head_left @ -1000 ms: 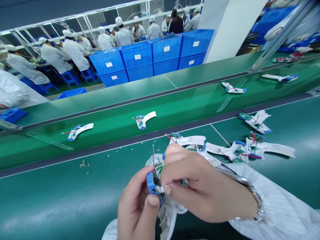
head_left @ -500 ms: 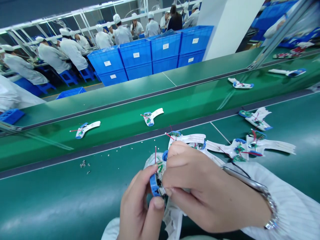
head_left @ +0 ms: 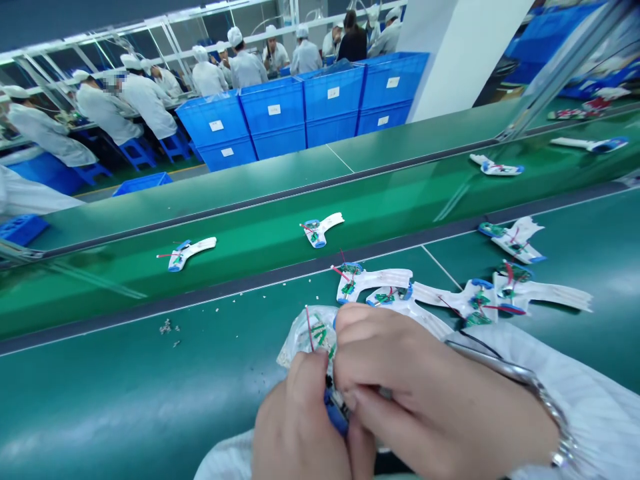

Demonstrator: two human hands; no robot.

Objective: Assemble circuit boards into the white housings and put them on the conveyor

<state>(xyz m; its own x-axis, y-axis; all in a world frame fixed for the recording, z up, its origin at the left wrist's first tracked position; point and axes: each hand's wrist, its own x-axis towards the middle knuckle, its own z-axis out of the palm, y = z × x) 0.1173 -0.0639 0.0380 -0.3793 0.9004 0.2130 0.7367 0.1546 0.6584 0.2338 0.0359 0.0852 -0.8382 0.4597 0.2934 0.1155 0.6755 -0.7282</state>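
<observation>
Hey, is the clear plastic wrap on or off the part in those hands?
On, at least partly: clear film bunches around the green circuit board held by the left hand and right hand; the hands hide the lower part.

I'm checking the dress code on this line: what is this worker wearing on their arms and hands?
Both arms are in white smock sleeves with fine pinstripes. The hand on the right of the view and the hand at the bottom of the view are bare, with no gloves. The wrist on the right of the view wears a silver metal link wristband; whether it is a watch or a bracelet cannot be told.
</observation>
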